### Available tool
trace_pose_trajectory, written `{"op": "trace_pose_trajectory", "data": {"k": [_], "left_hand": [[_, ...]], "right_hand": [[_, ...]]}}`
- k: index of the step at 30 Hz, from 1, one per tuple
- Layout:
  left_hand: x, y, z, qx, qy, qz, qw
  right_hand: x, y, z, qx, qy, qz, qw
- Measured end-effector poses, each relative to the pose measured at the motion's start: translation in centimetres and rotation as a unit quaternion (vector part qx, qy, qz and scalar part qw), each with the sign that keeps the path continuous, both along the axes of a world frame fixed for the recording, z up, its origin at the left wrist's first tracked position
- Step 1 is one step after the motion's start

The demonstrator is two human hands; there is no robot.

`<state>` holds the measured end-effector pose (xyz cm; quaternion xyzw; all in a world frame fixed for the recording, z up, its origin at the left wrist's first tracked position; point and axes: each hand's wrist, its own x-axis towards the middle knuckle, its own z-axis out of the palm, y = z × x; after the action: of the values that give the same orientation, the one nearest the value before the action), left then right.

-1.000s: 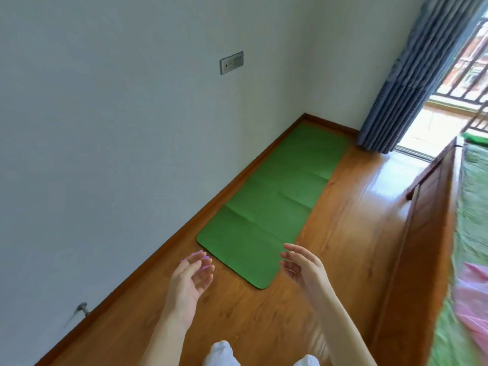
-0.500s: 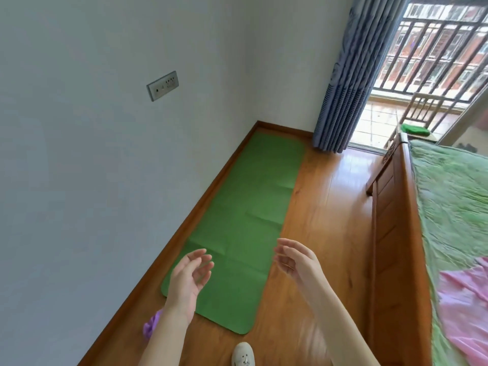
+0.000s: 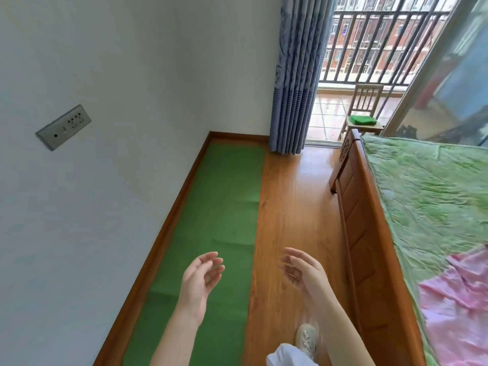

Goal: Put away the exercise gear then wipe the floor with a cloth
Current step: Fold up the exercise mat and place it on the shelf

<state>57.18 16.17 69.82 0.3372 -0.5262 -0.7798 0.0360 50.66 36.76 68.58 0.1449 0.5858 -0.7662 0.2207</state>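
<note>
The view has been swung rightward and upward since a second ago. The green mat [image 3: 211,233], formerly seen ahead of both hands at a slant, is now seen running straight away beneath the left hand [image 3: 199,282]; its near edge is no longer seen. The right hand [image 3: 303,273] is now held over bare wooden floor [image 3: 293,220], just right of the mat's edge. More of the bed [image 3: 422,196] is shown beyond the right hand. A balcony chair [image 3: 365,101] carrying a green cloth [image 3: 363,119] has been brought into view far ahead. A shoe [image 3: 306,339] is now seen below the right hand.
</note>
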Motion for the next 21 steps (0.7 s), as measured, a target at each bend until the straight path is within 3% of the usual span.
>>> {"op": "trace_pose_trajectory", "data": {"k": [15,21], "left_hand": [[-29.8,8.7,0.5,0.066,0.052,0.043,0.996],[-37.7,8.1,1.2,0.047,0.059,0.064,0.995]], "right_hand": [[-32.6,11.8,2.3,-0.005,0.042,0.02,0.999],[-42.6,11.6,2.6,-0.006,0.062,0.043,0.997]]}}
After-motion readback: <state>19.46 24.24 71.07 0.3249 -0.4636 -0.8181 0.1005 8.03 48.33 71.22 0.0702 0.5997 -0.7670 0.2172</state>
